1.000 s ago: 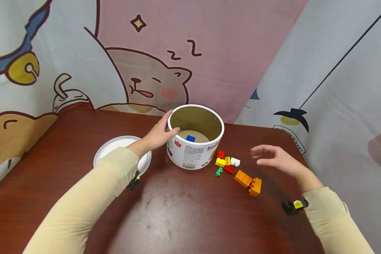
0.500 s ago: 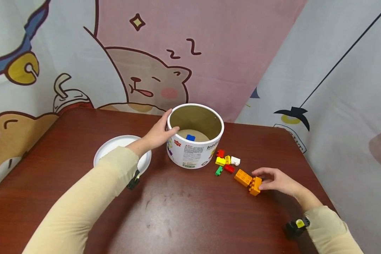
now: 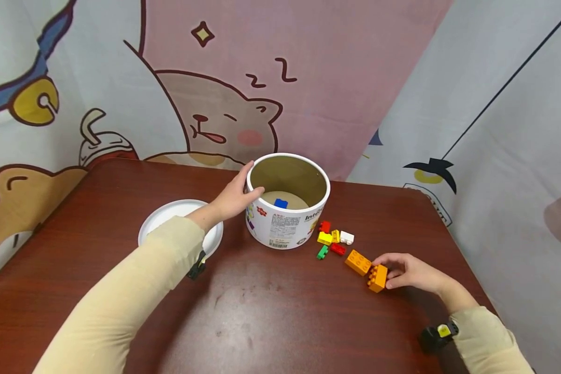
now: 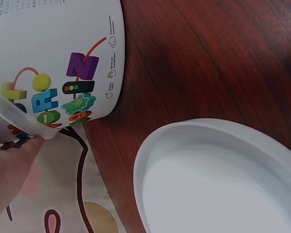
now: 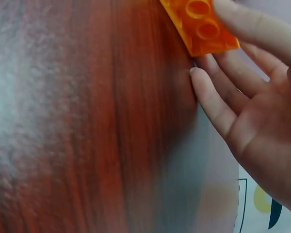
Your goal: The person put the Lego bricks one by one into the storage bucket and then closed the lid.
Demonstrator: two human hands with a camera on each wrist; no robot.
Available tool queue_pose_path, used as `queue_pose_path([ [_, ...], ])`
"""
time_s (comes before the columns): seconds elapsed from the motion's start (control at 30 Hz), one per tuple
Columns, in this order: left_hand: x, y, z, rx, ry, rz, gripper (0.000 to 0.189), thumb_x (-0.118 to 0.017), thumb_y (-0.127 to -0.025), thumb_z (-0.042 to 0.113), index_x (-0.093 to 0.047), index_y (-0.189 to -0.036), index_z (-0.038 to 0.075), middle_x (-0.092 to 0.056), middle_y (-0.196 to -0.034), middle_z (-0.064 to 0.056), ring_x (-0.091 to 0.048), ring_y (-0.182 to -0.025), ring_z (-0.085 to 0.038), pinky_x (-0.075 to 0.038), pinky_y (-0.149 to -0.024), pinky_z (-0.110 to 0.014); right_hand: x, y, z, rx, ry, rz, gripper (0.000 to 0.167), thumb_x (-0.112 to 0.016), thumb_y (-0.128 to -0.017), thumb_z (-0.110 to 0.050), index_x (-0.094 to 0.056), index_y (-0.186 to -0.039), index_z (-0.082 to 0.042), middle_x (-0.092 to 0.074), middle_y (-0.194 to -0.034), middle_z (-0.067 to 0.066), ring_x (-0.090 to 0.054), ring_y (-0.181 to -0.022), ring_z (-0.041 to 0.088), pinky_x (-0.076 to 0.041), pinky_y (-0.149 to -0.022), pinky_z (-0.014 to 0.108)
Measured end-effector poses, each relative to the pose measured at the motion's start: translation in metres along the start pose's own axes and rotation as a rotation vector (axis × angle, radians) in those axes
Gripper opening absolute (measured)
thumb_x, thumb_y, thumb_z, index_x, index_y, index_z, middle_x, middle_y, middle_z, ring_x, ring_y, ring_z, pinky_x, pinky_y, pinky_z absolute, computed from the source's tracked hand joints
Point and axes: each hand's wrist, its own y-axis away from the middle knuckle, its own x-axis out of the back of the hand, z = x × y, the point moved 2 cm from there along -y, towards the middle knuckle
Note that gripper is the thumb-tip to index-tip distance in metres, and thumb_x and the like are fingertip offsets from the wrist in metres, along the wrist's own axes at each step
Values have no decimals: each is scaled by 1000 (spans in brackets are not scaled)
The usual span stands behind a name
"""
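Observation:
My left hand [image 3: 231, 200] grips the left rim of a round white bucket [image 3: 285, 228], thumb over the edge. In the left wrist view, the bucket's printed wall [image 4: 53, 29] shows. A blue brick [image 3: 281, 203] lies on the bucket's floor. My right hand [image 3: 416, 272] pinches an orange toy brick [image 3: 378, 279] at the table's right side, its studs facing left. In the right wrist view, this orange brick [image 5: 203, 29] sits between thumb and fingers. A second orange brick [image 3: 358, 263] lies just left of it, studs up.
A white round lid [image 3: 168, 213] lies left of the bucket, partly under the left forearm. Right of the bucket are small bricks: red [image 3: 324, 227], yellow [image 3: 324, 238], white [image 3: 347, 238], green [image 3: 322, 252]. Behind the table [image 3: 262, 322] hangs a printed cloth [image 3: 355, 62].
My right hand has come down and toward me onto the nearer orange brick, which has shifted slightly right and toward me. My left hand and the bucket have stayed put.

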Motion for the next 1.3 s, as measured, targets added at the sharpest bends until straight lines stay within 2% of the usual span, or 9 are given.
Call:
queue_pose_path([
  [0.2, 1, 0, 1, -7, -14, 1, 78, -54, -92, 28, -7, -151, 10, -21, -154, -16, -33, -136, -31, -28, -112, -46, 0, -1, 2, 57, -1, 8, 31, -70, -81, -12, -60, -108, 0, -62, -111, 10, -58, -91, 4, -53, -78, 20],
  [0.33, 0, 0, 0, -3, -22, 0, 78, -54, -92, 28, -7, -151, 10, -21, -154, -16, -33, -136, -31, -29, -112, -46, 2, 2, 0, 97, -2, 5, 26, -69, -82, -10, -60, -104, 0, -65, -105, 2, -60, -90, 7, -52, -78, 19],
  [0.53, 0, 1, 1, 0, -12, -1, 78, -54, -92, 28, -7, -151, 10, -21, -154, -17, -32, -136, -32, -28, -112, -46, 11, 2, -13, 70, 2, 67, 27, -68, -83, -10, -59, -106, 2, -64, -99, -15, -60, -88, 4, -52, -76, 19],
  [0.7, 0, 1, 1, -3, -8, -1, 78, -54, -92, 27, -7, -151, 10, -20, -154, -17, -32, -136, -32, -28, -112, -46, 21, -3, -35, 62, 1, 172, 29, -68, -83, -11, -59, -107, 3, -65, -96, -15, -61, -86, 6, -54, -73, 22],
  [1.0, 0, -1, -1, -8, -13, 3, 78, -54, -92, 28, -7, -151, 10, -21, -154, -16, -34, -135, -30, -29, -112, -46, 43, -26, -81, 49, -22, 349, 26, -68, -85, -15, -61, -107, -6, -66, -92, -15, -64, -83, 7, -54, -75, 22],
  [1.13, 0, -1, 0, -3, -10, 0, 78, -54, -92, 28, -7, -151, 11, -21, -154, -16, -33, -135, -30, -29, -111, -46, 51, -42, -105, 30, -27, 389, 29, -68, -85, -22, -59, -109, -7, -65, -91, -16, -62, -84, 6, -52, -77, 18],
  [1.3, 1, 0, 0, -4, -11, 3, 78, -54, -92, 27, -7, -151, 10, -21, -153, -16, -34, -135, -30, -29, -111, -46, 53, -64, -137, 20, -47, 393, 32, -68, -85, -27, -59, -109, -8, -66, -90, -16, -63, -84, 5, -49, -79, 16],
])
